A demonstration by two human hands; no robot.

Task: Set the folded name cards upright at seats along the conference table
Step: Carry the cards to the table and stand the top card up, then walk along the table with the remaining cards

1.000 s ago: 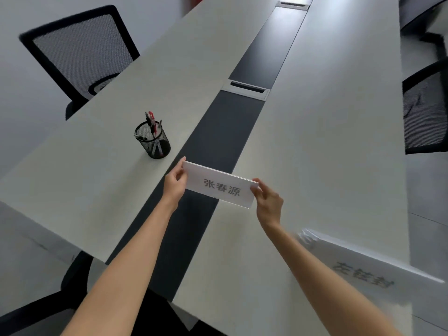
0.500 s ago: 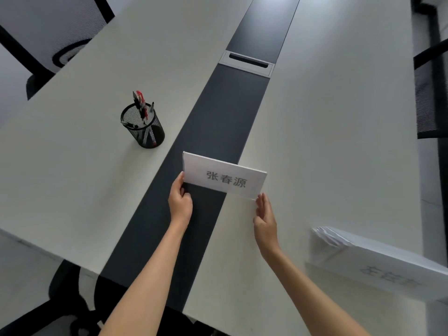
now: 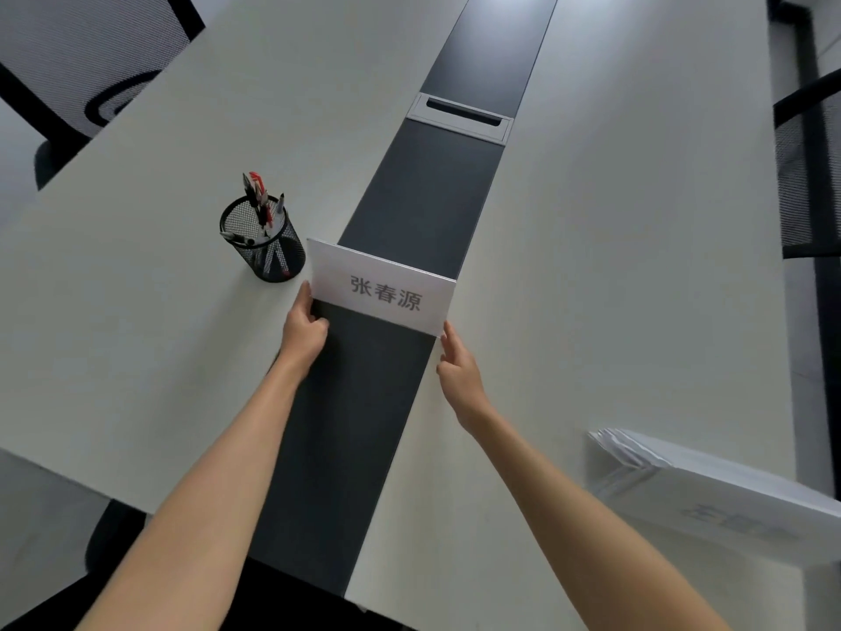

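An office meeting room. A long pale conference table point(image 3: 614, 220) fills the frame, mesh chairs point(image 3: 82, 61) at its edges. A pen cup point(image 3: 264, 241) stands centre-left.

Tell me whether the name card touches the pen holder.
Apart. The head view shows a strip of bare table between the name card and the pen holder.

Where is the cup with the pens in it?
In the head view, the black mesh pen cup stands on the pale tabletop left of the dark centre strip, just left of the name card.
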